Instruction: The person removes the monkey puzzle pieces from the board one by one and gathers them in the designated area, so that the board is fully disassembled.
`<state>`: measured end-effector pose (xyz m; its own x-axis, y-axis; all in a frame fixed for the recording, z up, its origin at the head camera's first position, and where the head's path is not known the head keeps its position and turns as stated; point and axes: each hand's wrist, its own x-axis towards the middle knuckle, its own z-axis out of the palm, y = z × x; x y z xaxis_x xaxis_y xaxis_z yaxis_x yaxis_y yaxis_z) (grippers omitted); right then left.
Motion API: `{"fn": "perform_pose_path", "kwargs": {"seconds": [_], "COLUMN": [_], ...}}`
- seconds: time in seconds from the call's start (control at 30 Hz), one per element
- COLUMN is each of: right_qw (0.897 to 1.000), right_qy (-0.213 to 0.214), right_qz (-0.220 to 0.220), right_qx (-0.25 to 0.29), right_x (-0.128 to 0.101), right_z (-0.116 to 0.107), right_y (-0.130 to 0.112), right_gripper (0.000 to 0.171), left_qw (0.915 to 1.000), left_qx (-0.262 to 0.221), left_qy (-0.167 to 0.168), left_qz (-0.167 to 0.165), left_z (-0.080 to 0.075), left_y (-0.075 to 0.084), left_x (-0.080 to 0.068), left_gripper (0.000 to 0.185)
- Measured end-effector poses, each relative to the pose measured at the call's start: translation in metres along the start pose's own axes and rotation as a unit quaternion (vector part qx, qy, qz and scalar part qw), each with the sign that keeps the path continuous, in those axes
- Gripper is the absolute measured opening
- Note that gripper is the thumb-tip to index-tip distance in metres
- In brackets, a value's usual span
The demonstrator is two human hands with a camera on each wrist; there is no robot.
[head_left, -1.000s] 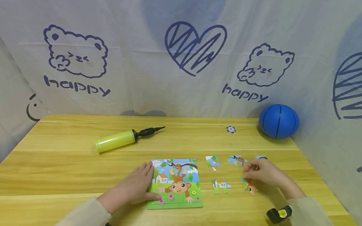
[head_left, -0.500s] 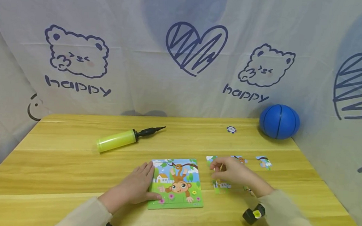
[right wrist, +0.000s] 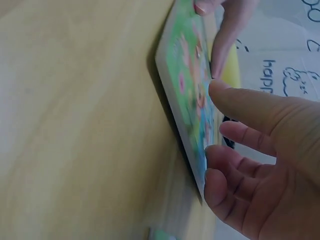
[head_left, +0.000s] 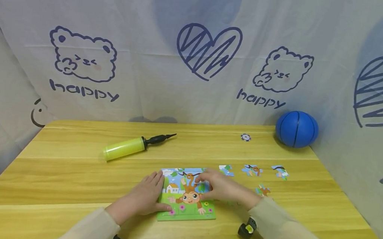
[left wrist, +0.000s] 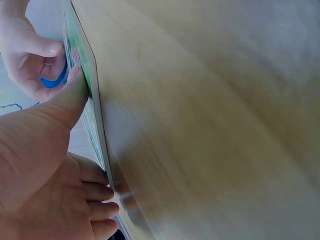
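A square picture puzzle point(head_left: 187, 198) with a monkey on a green and blue scene lies face up at the centre of the table. My left hand point(head_left: 145, 195) rests along its left side, fingers extended at the edge and the thumb point(left wrist: 75, 85) over the printed face. Over the right part of the picture hovers my right hand point(head_left: 221, 186), fingers bent and thumb apart. In the right wrist view, nothing shows between that thumb point(right wrist: 240, 97) and the fingers. Loose puzzle pieces lie to the right, among them a monkey-tail piece point(head_left: 252, 170) and a branch piece point(head_left: 280, 172).
Behind the puzzle lies a yellow-green hand pump point(head_left: 125, 148) with a black nozzle. A blue ball point(head_left: 297, 129) sits at the back right corner, and a poker chip point(head_left: 245, 137) lies near the rear edge. A white printed curtain point(head_left: 148, 63) hangs behind the wooden table.
My right hand has moved left from above the loose pieces to above the puzzle. The branch piece is uncovered. My left hand stays on the puzzle's left side.
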<state>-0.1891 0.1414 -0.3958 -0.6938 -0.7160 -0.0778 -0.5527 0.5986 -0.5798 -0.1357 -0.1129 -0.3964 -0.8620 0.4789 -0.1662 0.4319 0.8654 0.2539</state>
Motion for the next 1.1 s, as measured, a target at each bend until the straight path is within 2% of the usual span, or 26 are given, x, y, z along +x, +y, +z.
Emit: {"fn": "perform_pose_path", "kwargs": {"seconds": [0.27,0.83,1.1], "right_qw": [0.999,1.000,1.000], "right_qy": [-0.013,-0.022,-0.027], "right_qz": [0.002,0.007,0.003], "right_qx": [-0.037,-0.018,-0.015], "right_x": [0.0045,0.0069,0.0063], "right_z": [0.0057,0.0073,0.0076], "right_y": [-0.0037,0.0015,0.0020], "right_gripper": [0.039,0.037,0.048], "left_qw": [1.0000,1.0000,1.0000], "left_qx": [0.002,-0.001,0.002], "left_qy": [0.001,0.000,0.001], "left_qz": [0.002,-0.004,-0.005], "left_z": [0.0013,0.0016,0.0020], "left_y": [0.0004,0.0015,0.0012], "left_x": [0.0008,0.0003,0.0010], "left_gripper": [0.099,0.098,0.098]}}
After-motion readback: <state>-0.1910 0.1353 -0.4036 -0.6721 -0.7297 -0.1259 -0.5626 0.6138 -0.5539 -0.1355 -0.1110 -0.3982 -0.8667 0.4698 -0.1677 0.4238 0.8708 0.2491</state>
